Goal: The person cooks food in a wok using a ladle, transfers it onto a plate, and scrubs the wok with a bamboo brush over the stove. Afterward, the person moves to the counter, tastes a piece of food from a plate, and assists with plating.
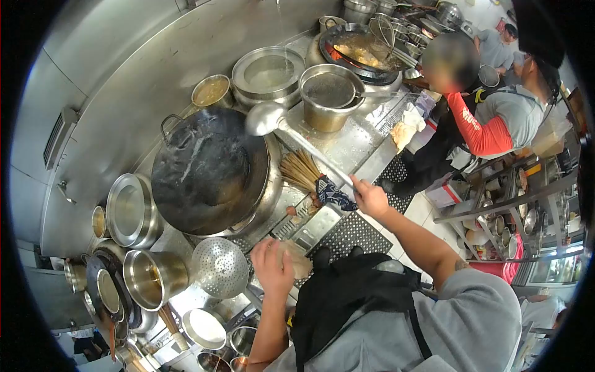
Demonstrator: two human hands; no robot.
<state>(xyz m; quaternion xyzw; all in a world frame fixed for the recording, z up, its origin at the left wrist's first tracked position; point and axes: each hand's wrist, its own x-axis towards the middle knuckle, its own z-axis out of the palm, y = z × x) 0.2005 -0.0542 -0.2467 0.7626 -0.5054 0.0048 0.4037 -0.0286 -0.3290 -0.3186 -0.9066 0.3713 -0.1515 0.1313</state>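
My right hand (370,197) is closed round the handle of a steel ladle (266,118). The ladle's bowl hangs above the stove, just right of a large black wok (207,173). The wok is wet and dark inside. My left hand (273,270) is at the stove's front edge below the wok, its fingers curled by a beige cloth (295,260) that it appears to grip. A perforated strainer (219,268) lies close to that hand, on its left. Under the ladle's handle rests a bamboo wok brush (300,170) beside a dark blue patterned cloth (335,194).
Behind the wok stand a water-filled pot (268,71) and a pot with a sieve (331,99). More metal pots (154,279) are at the left. At the back right, a person in red sleeves (483,127) stands by another wok (362,49). Shelves (514,217) line the right.
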